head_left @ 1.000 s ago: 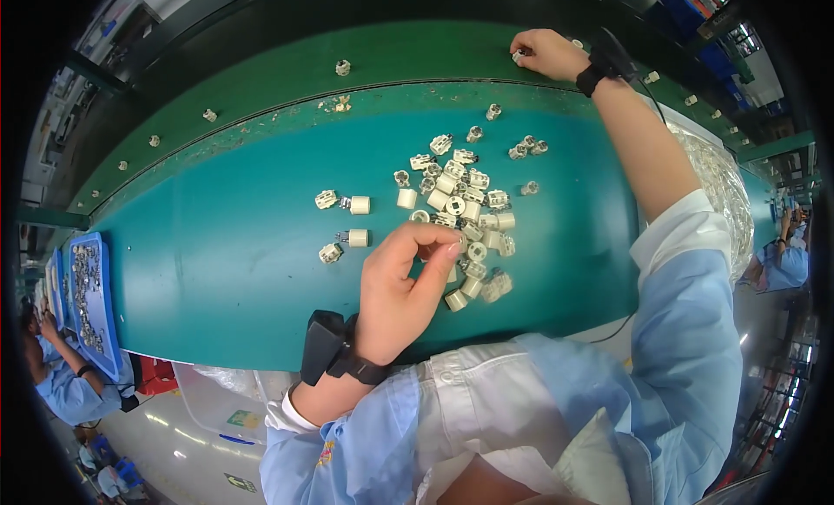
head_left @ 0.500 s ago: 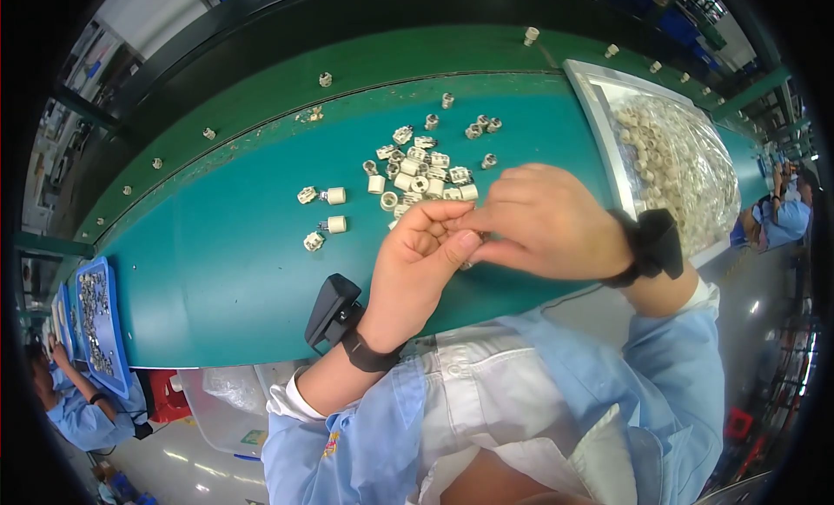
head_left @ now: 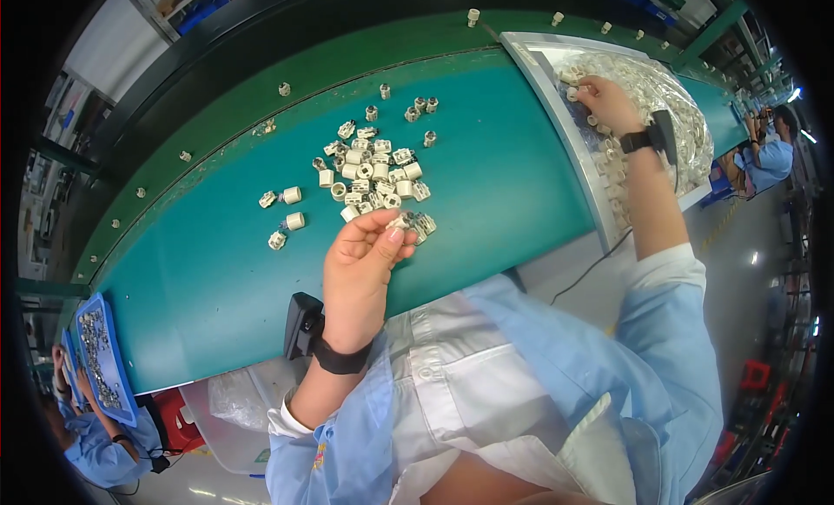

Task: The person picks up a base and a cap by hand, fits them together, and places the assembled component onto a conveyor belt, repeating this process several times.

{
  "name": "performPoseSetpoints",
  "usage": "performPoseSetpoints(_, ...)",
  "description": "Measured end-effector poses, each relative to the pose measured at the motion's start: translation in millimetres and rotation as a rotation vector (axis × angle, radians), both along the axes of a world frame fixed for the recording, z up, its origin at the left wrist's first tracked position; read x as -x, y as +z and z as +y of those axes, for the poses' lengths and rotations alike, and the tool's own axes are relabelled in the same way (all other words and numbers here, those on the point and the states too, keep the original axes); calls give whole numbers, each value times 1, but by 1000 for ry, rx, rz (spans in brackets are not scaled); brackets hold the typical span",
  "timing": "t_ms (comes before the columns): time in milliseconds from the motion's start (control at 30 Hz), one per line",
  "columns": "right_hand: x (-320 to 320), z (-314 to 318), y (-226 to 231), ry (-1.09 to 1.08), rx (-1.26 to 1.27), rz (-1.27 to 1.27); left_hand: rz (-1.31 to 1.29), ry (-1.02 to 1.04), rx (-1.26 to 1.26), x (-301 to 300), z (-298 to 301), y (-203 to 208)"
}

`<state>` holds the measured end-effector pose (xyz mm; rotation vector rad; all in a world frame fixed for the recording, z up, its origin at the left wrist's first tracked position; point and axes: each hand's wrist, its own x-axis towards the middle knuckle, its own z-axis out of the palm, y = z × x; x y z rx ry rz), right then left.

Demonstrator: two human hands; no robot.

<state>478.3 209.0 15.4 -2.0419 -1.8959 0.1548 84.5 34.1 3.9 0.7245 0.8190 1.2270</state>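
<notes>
My left hand (head_left: 365,253) is above the near part of the green work surface, thumb and fingertips pinching a small cream plastic socket part (head_left: 400,224). The fingers partly cover that part. More socket parts (head_left: 424,228) lie just beyond the fingertips. My right hand (head_left: 611,105) reaches into the metal-edged tray (head_left: 560,131) at the right, fingers closed at a cream cylindrical cap (head_left: 572,94). Ahead of my left hand is a loose pile of cream caps and socket parts (head_left: 365,170).
Two white caps with coloured wires (head_left: 294,208) lie left of the pile. Clear plastic sheeting (head_left: 686,114) covers part of the tray. Single parts stand along the green far ledge (head_left: 382,49). A blue tray (head_left: 111,357) is at far left; people sit at both sides.
My right hand has left my left hand and moved right and away into the tray. The left hand still pinches a small part, now more exposed. The whole view has shifted.
</notes>
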Motion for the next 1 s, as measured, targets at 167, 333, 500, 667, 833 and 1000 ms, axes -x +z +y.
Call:
performPoseSetpoints(167, -10, 13, -25, 34, 61, -83, -2, -40, -6, -2, -1, -1)
performPoseSetpoints(333, -3, -3, 1, 42, -163, 342, 2, -8, -11, 8, -1, -10)
performPoseSetpoints(500, 36, -50, 61, 383, -67, 1198, -6, -37, -4, 17, -2, -13)
performPoseSetpoints(667, 104, -110, 59, 699, 91, 1401, -14, -62, 4, 21, -10, -11)
performPoseSetpoints(833, 180, -143, 15, 713, 245, 1502, -24, -108, -27, 31, -20, -13)
performPoseSetpoints(1000, 223, -154, -3, 762, 239, 1507, -46, -120, -65, 41, -30, -13)
